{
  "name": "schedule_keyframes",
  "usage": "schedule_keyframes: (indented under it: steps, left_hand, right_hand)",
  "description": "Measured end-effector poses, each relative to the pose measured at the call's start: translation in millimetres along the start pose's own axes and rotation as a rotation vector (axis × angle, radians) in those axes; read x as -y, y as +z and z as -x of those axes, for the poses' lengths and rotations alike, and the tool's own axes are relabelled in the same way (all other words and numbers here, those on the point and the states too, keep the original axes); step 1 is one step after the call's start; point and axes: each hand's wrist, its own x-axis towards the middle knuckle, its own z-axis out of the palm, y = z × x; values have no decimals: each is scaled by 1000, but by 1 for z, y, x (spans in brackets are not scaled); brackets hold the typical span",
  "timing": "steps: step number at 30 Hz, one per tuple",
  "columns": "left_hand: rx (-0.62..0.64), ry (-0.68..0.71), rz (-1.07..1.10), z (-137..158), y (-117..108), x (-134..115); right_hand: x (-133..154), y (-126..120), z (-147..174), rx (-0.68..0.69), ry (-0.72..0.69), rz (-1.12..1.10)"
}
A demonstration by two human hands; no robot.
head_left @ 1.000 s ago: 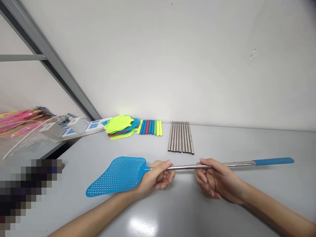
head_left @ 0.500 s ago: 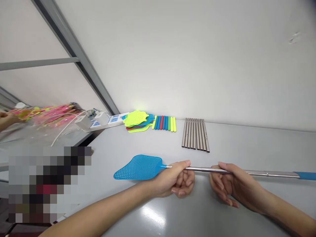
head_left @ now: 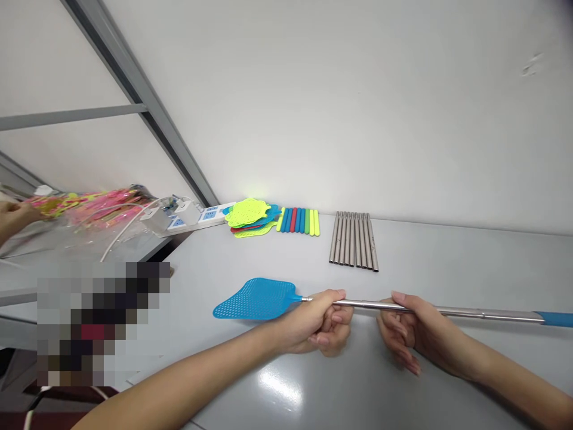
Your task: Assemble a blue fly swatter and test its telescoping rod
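A fly swatter (head_left: 259, 298) with a blue perforated head, a telescopic metal rod and a blue grip lies level across my view, head to the left. My left hand (head_left: 320, 322) is closed on the rod just right of the head, thumb on top. Farther right, my right hand (head_left: 409, 328) holds the same rod between thumb and fingers, its lower fingers loosely curled. The rod is drawn out, and the blue grip runs off the right edge of the view.
Behind stand a stack of swatter heads (head_left: 248, 213), a row of coloured grips (head_left: 299, 221) and several metal rods (head_left: 353, 240) on the grey table (head_left: 447, 257). At left are a power strip (head_left: 210, 214), plastic-bagged pink and yellow items (head_left: 107, 206) and another person's hand (head_left: 15, 216).
Both hands stay on the rod with hardly any shift. The swatter head sits slightly farther right and higher in view. The camera has moved a little.
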Motion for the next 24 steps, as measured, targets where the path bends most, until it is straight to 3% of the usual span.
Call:
schedule_keyframes:
  steps: [24]
  left_hand:
    - [97, 82, 90, -11, 5, 5]
  right_hand:
    - [-3, 0, -3, -61, -54, 7]
